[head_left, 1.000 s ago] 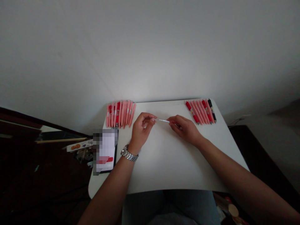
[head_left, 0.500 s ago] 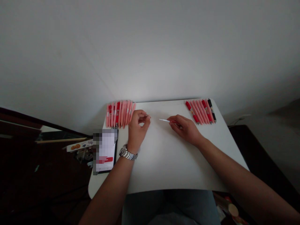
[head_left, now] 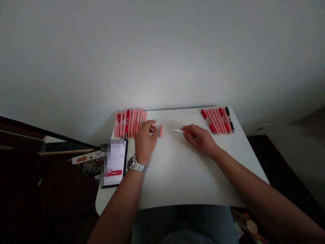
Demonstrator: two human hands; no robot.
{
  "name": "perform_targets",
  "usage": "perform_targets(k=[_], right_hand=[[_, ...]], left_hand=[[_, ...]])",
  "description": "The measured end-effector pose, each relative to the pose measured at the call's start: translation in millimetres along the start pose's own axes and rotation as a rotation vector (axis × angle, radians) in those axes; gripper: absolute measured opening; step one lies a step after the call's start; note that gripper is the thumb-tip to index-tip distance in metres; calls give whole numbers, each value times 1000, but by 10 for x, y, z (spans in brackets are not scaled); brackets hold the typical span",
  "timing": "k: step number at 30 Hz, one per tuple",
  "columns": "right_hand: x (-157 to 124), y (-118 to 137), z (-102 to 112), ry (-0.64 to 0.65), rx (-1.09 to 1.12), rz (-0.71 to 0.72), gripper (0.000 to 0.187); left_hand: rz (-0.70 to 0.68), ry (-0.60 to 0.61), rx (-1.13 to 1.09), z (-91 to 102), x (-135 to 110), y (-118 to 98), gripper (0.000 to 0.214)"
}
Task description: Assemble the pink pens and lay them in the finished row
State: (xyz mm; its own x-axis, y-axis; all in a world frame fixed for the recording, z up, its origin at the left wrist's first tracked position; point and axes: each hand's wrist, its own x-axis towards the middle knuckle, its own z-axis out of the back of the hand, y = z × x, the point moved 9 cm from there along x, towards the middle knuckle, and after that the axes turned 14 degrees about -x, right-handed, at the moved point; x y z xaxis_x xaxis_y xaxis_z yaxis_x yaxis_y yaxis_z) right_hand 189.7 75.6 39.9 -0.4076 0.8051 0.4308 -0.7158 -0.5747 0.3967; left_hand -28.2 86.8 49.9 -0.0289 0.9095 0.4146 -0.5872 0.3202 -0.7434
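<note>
It seems to be a room in a home, though I cannot be fully sure. A small white table [head_left: 182, 183] with rounded corners stands against a plain pale wall [head_left: 162, 57]. Small mixed items [head_left: 91, 167] crowd the lower left; a thin cable [head_left: 259, 129] lies at right.

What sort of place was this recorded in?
Likely a room at home, though I can't be sure: a small white table by a plain wall, with pens laid side by side in two groups.
</note>
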Motion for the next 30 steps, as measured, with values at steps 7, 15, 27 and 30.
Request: perform_targets(k=[7,15,27,30], right_hand=[[-3,-3,-10,2,3,-8,17],[-2,1,-10,4,0,1,17],[3,2,-14,6,2,-1,17],[3,2,-17,10,-1,-1,17]], left_hand=[[42,44,192,-25,-23,19,4],[47,77,186,-65,-35,49,4],[50,48,223,-29,-29,27,14],[39,53,207,-33,-28,30,16]])
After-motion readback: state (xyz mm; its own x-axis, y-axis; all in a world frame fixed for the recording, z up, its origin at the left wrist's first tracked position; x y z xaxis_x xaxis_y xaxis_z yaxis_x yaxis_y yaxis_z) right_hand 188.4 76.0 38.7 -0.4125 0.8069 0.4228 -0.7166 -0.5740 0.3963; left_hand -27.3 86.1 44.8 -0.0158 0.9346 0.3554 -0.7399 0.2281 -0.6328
